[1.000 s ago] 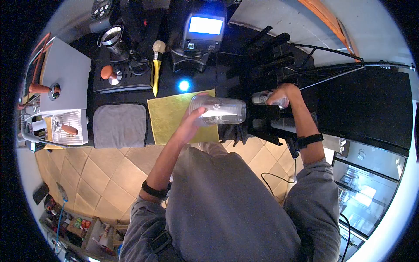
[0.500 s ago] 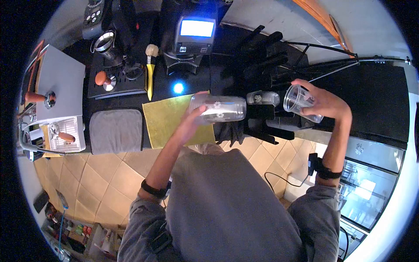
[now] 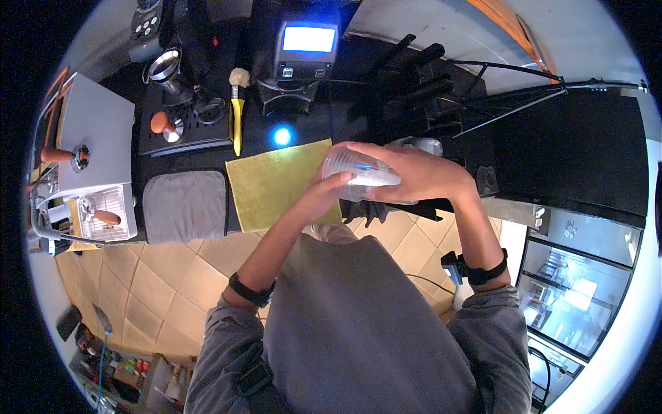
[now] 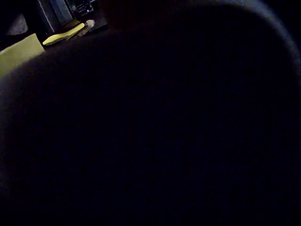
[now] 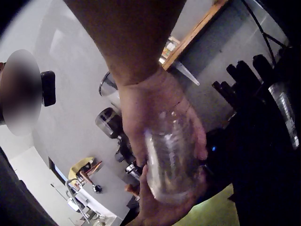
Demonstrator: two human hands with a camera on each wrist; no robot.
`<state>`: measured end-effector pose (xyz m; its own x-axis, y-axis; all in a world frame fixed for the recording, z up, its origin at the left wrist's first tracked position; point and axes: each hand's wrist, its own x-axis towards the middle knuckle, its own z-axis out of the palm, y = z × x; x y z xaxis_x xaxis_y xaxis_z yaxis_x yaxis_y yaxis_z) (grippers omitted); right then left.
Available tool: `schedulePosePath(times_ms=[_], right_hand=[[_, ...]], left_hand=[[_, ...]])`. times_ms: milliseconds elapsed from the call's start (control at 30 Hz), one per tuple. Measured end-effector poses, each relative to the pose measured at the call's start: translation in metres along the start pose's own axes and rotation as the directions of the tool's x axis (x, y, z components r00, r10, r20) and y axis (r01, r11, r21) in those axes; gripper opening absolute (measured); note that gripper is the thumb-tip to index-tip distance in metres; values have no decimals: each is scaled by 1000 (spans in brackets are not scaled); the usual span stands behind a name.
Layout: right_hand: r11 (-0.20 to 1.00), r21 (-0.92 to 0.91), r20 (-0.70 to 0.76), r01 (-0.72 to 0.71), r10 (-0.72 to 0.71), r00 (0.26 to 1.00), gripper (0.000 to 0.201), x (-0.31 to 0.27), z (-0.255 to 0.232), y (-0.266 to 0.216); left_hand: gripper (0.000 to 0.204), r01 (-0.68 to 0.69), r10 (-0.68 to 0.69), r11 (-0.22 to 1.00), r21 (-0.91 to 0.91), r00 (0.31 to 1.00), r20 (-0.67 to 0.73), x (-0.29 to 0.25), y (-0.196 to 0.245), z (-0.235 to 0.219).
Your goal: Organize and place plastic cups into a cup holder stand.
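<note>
Both hands meet around clear plastic cups point(image 3: 365, 175) above the right edge of a yellow cloth point(image 3: 279, 183). The left hand point(image 3: 324, 195) grips the cups from the left, its thumb along their side. From the right, the right hand point(image 3: 420, 176) curls over their other end. In the right wrist view the cups point(image 5: 171, 165) lie between the right hand point(image 5: 162, 113) above and the left hand point(image 5: 162, 209) below. Behind the right hand, another clear cup point(image 3: 427, 145) shows partly in a black holder. The left wrist view is mostly dark.
A grey cloth point(image 3: 185, 205) lies left of the yellow one. Behind are a brush point(image 3: 238, 110), a tamper point(image 3: 165, 125) and a machine with a lit screen point(image 3: 309, 39). Black holders point(image 3: 420, 96) stand at the back right; a grey machine point(image 3: 100, 131) is far left.
The right hand has lifted a clear cup from the black holder, swung right with it, then moved left to the cups in the left hand. The left hand has turned slightly.
</note>
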<state>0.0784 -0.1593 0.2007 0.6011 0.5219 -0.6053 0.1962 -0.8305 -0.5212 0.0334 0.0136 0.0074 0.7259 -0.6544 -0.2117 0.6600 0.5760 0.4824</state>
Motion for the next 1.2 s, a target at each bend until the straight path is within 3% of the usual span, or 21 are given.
schedulePosePath(times_ms=[33, 100, 133, 167, 200, 233, 300, 367, 433, 500, 567, 700, 767, 900, 967, 1133, 1200], right_hand=[[1000, -1, 1, 1, -1, 1000, 84, 0, 0, 4], [983, 186, -124, 0, 24, 992, 82, -7, -7, 14], [977, 196, -127, -84, 110, 986, 81, -16, -23, 14], [977, 152, -226, -150, 182, 957, 65, -23, -33, 21], [991, 101, -360, -89, 120, 925, 50, -28, -34, 49], [984, 32, -383, -175, 173, 907, 42, -33, -40, 64], [969, -31, -364, -243, 216, 906, 36, -33, -38, 100], [882, -312, -202, -353, 301, 932, 35, -27, -33, 121], [843, -335, -266, -420, 343, 901, 37, -11, -18, 141], [802, -345, -329, -487, 383, 863, 40, 8, -10, 158], [756, -410, 10, -510, 563, 827, 53, 32, -14, 169], [762, -417, 38, -496, 559, 828, 68, 46, -9, 184], [681, -481, 59, -551, 653, 755, 77, 52, -10, 188], [657, -376, -17, -653, 700, 714, 67, 56, -5, 211], [695, -404, 119, -595, 685, 719, 78, 63, -3, 235], [653, -235, 158, -720, 756, 635, 79, 47, -23, 197], [617, -181, 154, -766, 787, 598, 80, 38, -33, 184]], left_hand=[[74, 38, -38, 997, -60, 999, -2, 0, -1, -6], [75, 8, -9, 998, -57, 1000, -10, -7, 1, -12], [76, -23, 22, 998, -55, 1000, -19, -11, 3, -14], [76, -26, 25, 998, -60, 999, -22, -15, 3, -20], [78, 0, -3, 996, -92, 1000, -30, -19, 3, -29], [80, 25, -30, 992, -123, 999, -36, -20, 2, -37], [81, -32, 28, 981, -193, 999, -21, -24, -2, -48], [83, -89, 89, 961, -261, 996, -9, -25, 1, -45], [85, -169, 193, 942, -291, 980, 57, -29, 11, -33], [87, -155, 179, 940, -304, 982, 53, -32, 12, -35], [88, -140, 164, 939, -314, 985, 51, -33, 12, -36], [87, -154, 172, 948, -277, 984, 42, -36, 11, -40], [86, -147, 157, 949, -280, 987, 15, -38, 7, -47], [81, -150, 151, 950, -272, 988, -19, -41, 6, -46], [79, -172, 170, 949, -264, 985, -30, -41, 6, -46], [81, -130, 107, 948, -289, 990, -93, -38, 1, -56], [82, -163, 148, 948, -273, 986, -76, -36, 11, -42]])
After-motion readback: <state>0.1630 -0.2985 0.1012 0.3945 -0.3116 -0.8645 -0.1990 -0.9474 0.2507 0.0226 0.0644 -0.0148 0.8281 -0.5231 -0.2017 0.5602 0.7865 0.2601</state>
